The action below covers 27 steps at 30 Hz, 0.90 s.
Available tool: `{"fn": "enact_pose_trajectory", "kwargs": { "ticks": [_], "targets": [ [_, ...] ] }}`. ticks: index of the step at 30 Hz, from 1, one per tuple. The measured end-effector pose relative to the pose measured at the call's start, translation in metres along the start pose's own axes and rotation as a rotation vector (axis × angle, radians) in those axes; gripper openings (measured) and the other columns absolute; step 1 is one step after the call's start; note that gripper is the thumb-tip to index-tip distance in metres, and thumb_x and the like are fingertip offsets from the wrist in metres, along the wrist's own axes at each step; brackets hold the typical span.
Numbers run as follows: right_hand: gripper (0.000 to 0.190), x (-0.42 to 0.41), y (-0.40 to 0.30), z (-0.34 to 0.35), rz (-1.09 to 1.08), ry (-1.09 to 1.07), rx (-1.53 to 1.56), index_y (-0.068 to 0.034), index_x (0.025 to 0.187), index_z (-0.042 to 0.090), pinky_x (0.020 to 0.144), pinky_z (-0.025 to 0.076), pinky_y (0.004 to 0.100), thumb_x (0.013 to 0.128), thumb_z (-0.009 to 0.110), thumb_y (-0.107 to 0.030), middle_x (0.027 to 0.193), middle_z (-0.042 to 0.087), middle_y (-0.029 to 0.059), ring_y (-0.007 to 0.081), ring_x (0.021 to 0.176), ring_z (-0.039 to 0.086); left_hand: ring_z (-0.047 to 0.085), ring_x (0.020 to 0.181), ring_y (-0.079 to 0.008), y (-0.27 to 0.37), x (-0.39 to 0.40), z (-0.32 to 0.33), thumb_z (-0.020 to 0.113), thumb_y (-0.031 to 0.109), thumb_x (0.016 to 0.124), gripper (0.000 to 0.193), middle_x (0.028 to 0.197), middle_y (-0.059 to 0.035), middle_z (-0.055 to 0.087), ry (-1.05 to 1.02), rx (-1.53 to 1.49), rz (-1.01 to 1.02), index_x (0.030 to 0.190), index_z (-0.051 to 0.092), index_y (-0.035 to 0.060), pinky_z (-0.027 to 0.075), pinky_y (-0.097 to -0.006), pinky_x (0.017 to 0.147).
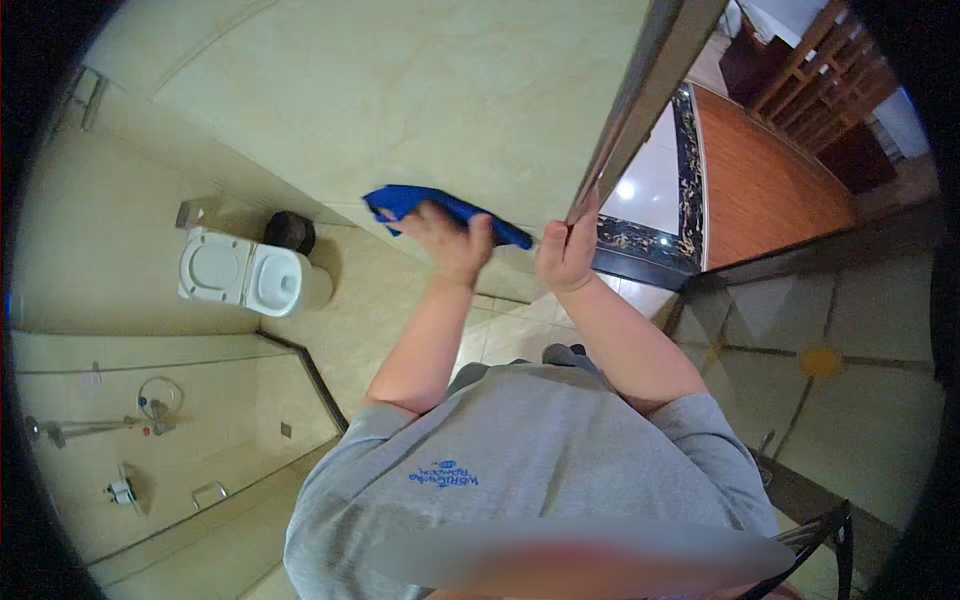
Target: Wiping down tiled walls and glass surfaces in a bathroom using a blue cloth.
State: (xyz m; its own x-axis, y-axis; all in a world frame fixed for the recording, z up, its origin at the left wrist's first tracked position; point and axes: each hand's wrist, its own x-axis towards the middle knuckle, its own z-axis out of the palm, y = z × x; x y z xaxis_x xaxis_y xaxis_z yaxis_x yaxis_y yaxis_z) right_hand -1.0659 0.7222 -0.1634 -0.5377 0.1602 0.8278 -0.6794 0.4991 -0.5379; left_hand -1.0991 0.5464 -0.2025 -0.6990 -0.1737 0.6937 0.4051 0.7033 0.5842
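My left hand (450,244) is pressed with spread fingers over a blue cloth (480,217), which lies against the pale marble-look wall (420,97). The hand is slightly blurred, and part of the cloth is hidden beneath it. To its right, my right hand (568,255) holds the edge of the brown door frame (634,112), where the wall ends at the doorway. Its thumb is on the wall side, and its fingers lie along the trim.
A toilet (279,281) with raised lid and a dark waste bin (290,231) stand at left. Below them is a glass-walled shower with a handle (210,493). A dark patterned threshold (649,238) crosses the doorway, with wooden flooring (757,172) beyond. A faucet (763,446) is at lower right.
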Motion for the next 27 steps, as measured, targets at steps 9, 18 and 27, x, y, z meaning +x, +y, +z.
{"fn": "enact_pose_trajectory", "kwargs": {
  "ticks": [9, 18, 27],
  "targets": [
    [0.064, -0.003, 0.008, -0.007, -0.028, -0.069, 0.185, -0.010, 0.155, 0.023, 0.117, 0.018, 0.0477, 0.101, 0.046, -0.035, 0.159, 0.017, 0.0227, 0.0420, 0.146, 0.020, 0.027, 0.140, -0.0351, 0.021, 0.018, 0.010, 0.057, 0.044, 0.095, 0.092, 0.159, -0.0145, 0.010, 0.336, -0.620, -0.393, 0.156, -0.006, 0.0163, 0.028, -0.0514, 0.115],
    [0.062, -0.012, 0.066, -0.011, -0.149, -0.283, 0.358, -0.014, 0.157, 0.018, 0.118, 0.005, 0.0524, 0.103, 0.034, -0.041, 0.162, 0.005, 0.0193, 0.0405, 0.149, 0.004, -0.009, 0.141, -0.0586, 0.080, -0.033, 0.041, 0.035, 0.062, 0.095, 0.097, 0.150, -0.0453, -0.003, 0.154, -0.142, -0.186, 0.150, 0.000, -0.0093, -0.003, -0.0613, 0.114],
    [0.064, -0.022, 0.065, -0.007, -0.191, -0.268, 0.381, -0.014, 0.157, 0.013, 0.117, 0.005, 0.0560, 0.103, 0.031, -0.042, 0.162, 0.004, 0.0215, 0.0458, 0.148, 0.004, -0.001, 0.149, -0.0314, 0.082, -0.011, 0.038, 0.040, 0.068, 0.094, 0.097, 0.161, -0.0220, -0.006, 0.388, -0.560, -0.293, 0.155, 0.003, 0.0026, 0.005, -0.0448, 0.119]
  ]
}}
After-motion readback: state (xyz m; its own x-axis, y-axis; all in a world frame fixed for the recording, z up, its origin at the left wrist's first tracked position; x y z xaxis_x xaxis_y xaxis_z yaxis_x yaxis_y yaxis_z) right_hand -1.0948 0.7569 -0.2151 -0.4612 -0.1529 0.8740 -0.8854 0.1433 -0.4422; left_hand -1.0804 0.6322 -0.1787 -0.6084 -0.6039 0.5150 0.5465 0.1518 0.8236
